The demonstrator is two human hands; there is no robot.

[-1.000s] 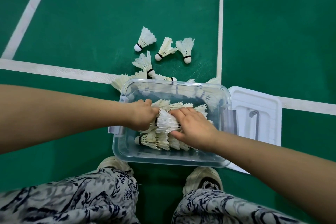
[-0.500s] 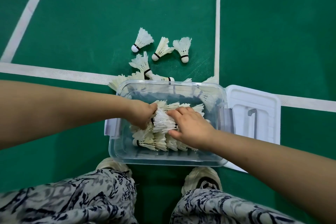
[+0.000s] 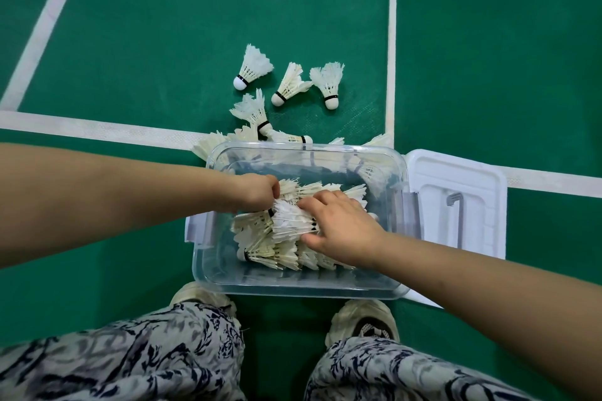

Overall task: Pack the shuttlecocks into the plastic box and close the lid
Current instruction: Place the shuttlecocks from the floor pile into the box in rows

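Clear plastic, so you could see straight through it: the plastic box [image 3: 293, 290] sat on the green floor [image 3: 163, 42] right at the person's feet. Its lid [image 3: 482, 179] lay flat just beside it on the right, off the box. Both hands were down inside. The right hand [image 3: 345, 228] had its fingers [image 3: 321, 202] above and its thumb below the cork end of a white shuttlecock [image 3: 291, 221], pinching it as it lay sideways on top of the packed shuttlecocks [image 3: 260, 251]. The left hand [image 3: 257, 190] was curled down at the feather end of the same heap. From where I stood I couldn't tell whether those fingers held anything or only steadied the pile.

Beyond the far wall of the box, loose shuttlecocks [image 3: 252, 70] lay on the floor, a few well out and others crowded against the box across a white line [image 3: 97, 130].

The step in hand looked like bedding that one shuttlecock into the row. To my eye, the way to do it well was to guide it by the cork and slide it into a neighbour's skirt so the two nested. Squeezing the feathers seemed a mistake, since they looked frayed and easily crushed. The left hand would serve best bracing the row so it didn't fan apart. Keeping the heap low should leave room for those outside and let the lid seat.
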